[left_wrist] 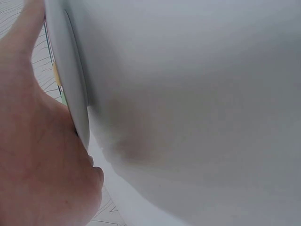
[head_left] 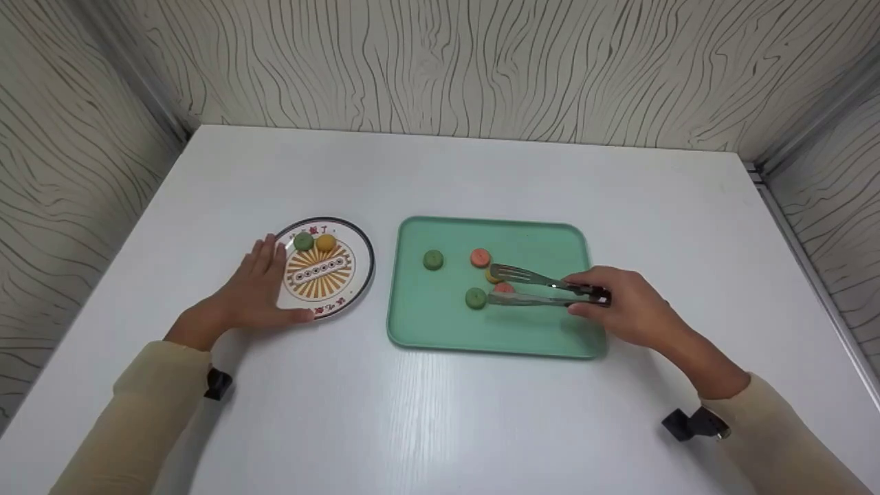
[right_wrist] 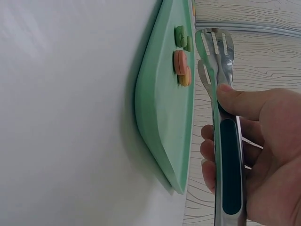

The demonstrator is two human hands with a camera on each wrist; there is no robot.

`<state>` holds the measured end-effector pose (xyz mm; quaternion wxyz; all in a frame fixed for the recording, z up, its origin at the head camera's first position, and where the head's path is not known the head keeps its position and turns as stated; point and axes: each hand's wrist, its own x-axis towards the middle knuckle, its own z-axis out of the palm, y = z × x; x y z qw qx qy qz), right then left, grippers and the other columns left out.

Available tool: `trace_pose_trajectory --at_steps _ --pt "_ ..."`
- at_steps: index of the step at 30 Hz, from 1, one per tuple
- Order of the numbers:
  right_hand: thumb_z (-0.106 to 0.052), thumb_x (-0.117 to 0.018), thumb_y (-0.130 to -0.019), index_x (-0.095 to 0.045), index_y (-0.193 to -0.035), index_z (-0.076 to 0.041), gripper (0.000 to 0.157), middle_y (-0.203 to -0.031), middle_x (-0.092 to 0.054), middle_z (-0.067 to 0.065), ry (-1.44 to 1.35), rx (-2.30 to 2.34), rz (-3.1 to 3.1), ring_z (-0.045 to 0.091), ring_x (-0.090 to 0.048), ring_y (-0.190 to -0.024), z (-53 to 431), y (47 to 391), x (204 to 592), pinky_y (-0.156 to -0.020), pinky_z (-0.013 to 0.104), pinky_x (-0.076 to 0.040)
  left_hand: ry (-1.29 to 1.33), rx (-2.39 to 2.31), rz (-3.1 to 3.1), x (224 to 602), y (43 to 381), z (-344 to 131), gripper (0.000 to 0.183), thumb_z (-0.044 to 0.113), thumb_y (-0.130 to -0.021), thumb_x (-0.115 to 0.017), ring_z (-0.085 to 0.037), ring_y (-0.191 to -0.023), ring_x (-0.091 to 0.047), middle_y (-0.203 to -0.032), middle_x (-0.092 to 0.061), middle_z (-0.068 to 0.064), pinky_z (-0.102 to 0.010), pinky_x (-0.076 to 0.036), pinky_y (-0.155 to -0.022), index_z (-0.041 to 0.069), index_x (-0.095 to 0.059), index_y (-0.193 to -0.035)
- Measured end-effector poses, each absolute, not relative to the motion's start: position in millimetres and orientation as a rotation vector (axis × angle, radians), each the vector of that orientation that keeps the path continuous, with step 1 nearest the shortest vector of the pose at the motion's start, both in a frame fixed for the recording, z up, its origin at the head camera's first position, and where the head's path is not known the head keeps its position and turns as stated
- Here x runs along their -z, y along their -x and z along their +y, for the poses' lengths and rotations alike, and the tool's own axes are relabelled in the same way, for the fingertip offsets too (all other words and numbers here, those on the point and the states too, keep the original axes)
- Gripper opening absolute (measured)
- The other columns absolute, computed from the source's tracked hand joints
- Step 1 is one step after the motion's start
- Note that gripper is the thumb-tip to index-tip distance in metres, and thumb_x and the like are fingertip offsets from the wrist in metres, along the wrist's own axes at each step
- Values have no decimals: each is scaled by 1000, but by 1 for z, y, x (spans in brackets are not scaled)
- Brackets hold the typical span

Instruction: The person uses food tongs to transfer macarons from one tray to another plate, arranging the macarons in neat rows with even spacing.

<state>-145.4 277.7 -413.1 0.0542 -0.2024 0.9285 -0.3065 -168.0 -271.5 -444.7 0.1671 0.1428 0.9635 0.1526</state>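
Observation:
My left hand (head_left: pixel 247 295) rests against the left side of a round patterned plate (head_left: pixel 361 275), fingers stretched along the rim and thumb at its lower edge. On the plate sit a green macaron (head_left: pixel 303 241) and a yellow macaron (head_left: pixel 326 243). My right hand (head_left: pixel 636 306) grips metal tongs (head_left: pixel 529 300), whose arms are spread over a green tray (head_left: pixel 440 333). Below them are a yellow macaron (head_left: pixel 491 276) and a pink macaron (head_left: pixel 504 288), both partly hidden. A green macaron (head_left: pixel 476 298) lies by the lower tip. Nothing is visibly pinched by the tongs.
Farther left on the tray is another green macaron (head_left: pixel 432 260), and another pink macaron (head_left: pixel 480 258) lies near the upper tong tip. Plate and tray stand apart on a white table (head_left: pixel 412 412). A patterned wall (head_left: pixel 440 69) rises behind it.

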Motion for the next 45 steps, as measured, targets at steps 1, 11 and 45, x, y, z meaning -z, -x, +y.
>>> trace_pose_trajectory --at_steps 1,11,45 --pt "-12 -81 -88 -73 -123 -9 36 -109 -73 5 617 927 2822 16 -60 -87 278 146 414 -74 26 -50 -411 -431 2746 445 168 -272 132 71 -82 -67 -53 -150 10 -162 11 -37 -65 -5 -121 -17 -2 -155" --pt "-13 -81 -88 -74 -123 -11 36 -109 -73 4 600 916 2817 16 -59 -86 279 147 417 -74 26 -49 -396 -431 2737 447 171 -273 133 73 -81 -66 -52 -150 12 -162 13 -37 -64 -3 -121 -16 -1 -155" --pt "-13 -80 -88 -75 -121 -12 33 -111 -73 4 624 882 2810 19 -63 -95 277 156 425 -80 33 -52 -374 -421 2730 450 171 -274 135 75 -81 -66 -49 -151 14 -163 16 -33 -62 -2 -122 -14 3 -156"
